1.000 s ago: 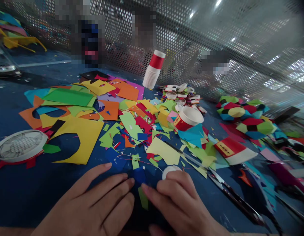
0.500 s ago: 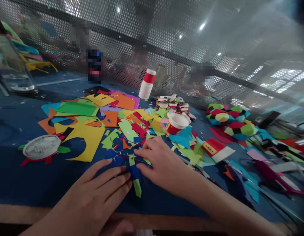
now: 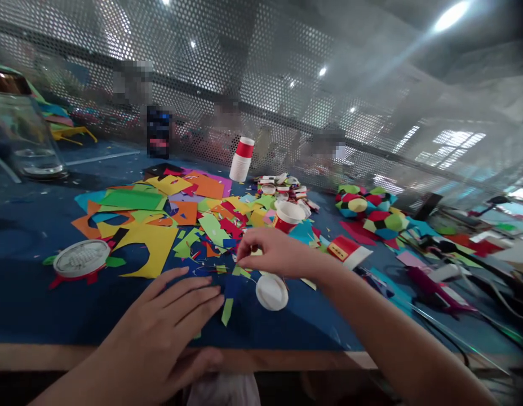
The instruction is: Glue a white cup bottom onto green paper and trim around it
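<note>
My left hand (image 3: 172, 318) lies palm down at the table's front edge with its fingers stretched out and slightly apart. Just right of its fingertips is a small blue paper piece (image 3: 233, 286), and a light green paper strip (image 3: 227, 312) extends from it. Above the small scraps, the thumb and index finger of my right hand (image 3: 267, 252) come together in a pinch. Whatever is between them is too small to make out. Under my right forearm, a round white cup bottom (image 3: 272, 292) rests on the blue tabletop.
Coloured paper sheets (image 3: 149, 245) and scraps spread across the middle. A cup-base turtle (image 3: 82, 260) sits left, near a glass jar (image 3: 35, 135). Behind are stacked paper cups (image 3: 242, 159) and a cut cup (image 3: 288, 215). Right are paper balls (image 3: 384, 223) and a purple-handled tool (image 3: 439, 288).
My right hand has lifted slightly and its fingers have closed into a pinch. The white cup bottom, hidden before, now shows beneath the forearm. My left hand stays flat. The view has shifted.
</note>
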The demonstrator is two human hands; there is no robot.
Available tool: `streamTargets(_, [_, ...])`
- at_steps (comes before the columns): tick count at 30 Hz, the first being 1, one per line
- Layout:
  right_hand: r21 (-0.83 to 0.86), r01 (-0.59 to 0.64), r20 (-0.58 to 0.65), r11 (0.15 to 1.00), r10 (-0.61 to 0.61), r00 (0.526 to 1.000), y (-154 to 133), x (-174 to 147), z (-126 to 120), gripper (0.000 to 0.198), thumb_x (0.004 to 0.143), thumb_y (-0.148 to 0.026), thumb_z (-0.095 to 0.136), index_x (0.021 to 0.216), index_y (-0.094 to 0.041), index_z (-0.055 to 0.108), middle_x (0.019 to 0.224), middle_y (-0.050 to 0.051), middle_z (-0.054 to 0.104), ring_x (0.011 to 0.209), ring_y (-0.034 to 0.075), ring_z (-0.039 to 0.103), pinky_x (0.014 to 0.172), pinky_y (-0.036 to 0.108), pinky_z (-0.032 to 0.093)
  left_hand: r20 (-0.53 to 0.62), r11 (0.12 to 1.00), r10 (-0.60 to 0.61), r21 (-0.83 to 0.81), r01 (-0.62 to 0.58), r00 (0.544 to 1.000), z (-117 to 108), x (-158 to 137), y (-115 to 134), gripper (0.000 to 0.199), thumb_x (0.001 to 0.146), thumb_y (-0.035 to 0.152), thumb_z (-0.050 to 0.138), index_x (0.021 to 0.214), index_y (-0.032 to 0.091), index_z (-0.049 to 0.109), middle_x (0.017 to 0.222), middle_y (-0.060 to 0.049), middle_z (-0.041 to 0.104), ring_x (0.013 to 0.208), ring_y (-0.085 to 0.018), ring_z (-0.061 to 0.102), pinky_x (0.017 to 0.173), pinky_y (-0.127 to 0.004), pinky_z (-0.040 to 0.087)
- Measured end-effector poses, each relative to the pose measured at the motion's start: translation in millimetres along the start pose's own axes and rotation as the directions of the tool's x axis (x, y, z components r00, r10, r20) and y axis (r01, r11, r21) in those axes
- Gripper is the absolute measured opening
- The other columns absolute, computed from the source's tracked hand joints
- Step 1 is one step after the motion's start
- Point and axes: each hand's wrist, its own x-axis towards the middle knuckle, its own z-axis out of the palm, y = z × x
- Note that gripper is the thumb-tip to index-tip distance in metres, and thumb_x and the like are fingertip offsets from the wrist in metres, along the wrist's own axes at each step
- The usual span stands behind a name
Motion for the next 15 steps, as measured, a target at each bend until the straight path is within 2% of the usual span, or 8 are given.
streamTargets(2, [0.162, -0.099, 0.062, 0.982, 0.090, 0.994, 9, -14, -19, 0.009, 0.083, -0.024, 0.067, 0.083, -0.015, 0.071, 0.080, 0.002, 0.067, 0.074, 0.015, 0.058, 0.069, 0.027, 0.042, -0.002, 1.000, 0.003, -0.015, -0.003, 1.000, -5, 0, -1, 0.033, 0.093, 0.030, 0.058, 0.125, 0.022, 0.061, 0.119, 0.000, 0.072, 0.114, -0.017, 0.063, 0.112, -0.033, 0.030])
streamTargets(4, [0.252, -0.166, 0.069, 0.954, 0.153, 0.986, 22, -30, -34, 0.016, 0.082, -0.032, 0.068, 0.081, -0.016, 0.069, 0.078, 0.000, 0.065, 0.073, 0.014, 0.055, 0.070, 0.028, 0.041, -0.036, 0.998, -0.032, -0.050, 0.030, 0.999, -9, 0, 1, 0.031, 0.094, 0.027, 0.056, 0.124, 0.023, 0.061, 0.119, -0.002, 0.072, 0.115, -0.019, 0.061, 0.110, -0.034, 0.033])
streamTargets(8, [0.252, -0.258, 0.179, 0.933, 0.217, 0.960, 49, -52, -41, 0.017, 0.081, -0.033, 0.066, 0.079, -0.016, 0.066, 0.074, -0.001, 0.059, 0.070, 0.013, 0.051, 0.070, 0.027, 0.039, -0.050, 0.990, -0.067, -0.127, 0.060, 0.997, -7, 10, 16, 0.027, 0.091, 0.024, 0.057, 0.117, 0.025, 0.064, 0.114, 0.000, 0.072, 0.112, -0.019, 0.060, 0.103, -0.033, 0.039])
streamTargets(12, [0.184, -0.148, 0.312, 0.972, 0.085, 0.946, 62, -48, -35, 0.011, 0.086, -0.027, 0.061, 0.083, -0.017, 0.062, 0.079, -0.002, 0.059, 0.072, 0.012, 0.052, 0.068, 0.025, 0.041, -0.010, 0.987, -0.070, -0.144, 0.067, 0.998, 8, 25, 37, 0.021, 0.090, 0.029, 0.059, 0.109, 0.027, 0.068, 0.108, 0.001, 0.073, 0.103, -0.019, 0.064, 0.093, -0.032, 0.046])
streamTargets(15, [0.150, -0.095, 0.364, 0.984, 0.035, 0.931, 60, -31, -34, 0.006, 0.086, -0.022, 0.061, 0.082, -0.017, 0.060, 0.079, -0.002, 0.060, 0.074, 0.012, 0.054, 0.069, 0.024, 0.043, 0.061, 0.991, -0.099, -0.088, 0.104, 0.993, 20, 35, 47, 0.025, 0.092, 0.038, 0.059, 0.114, 0.029, 0.068, 0.113, -0.001, 0.072, 0.100, -0.022, 0.065, 0.086, -0.035, 0.050])
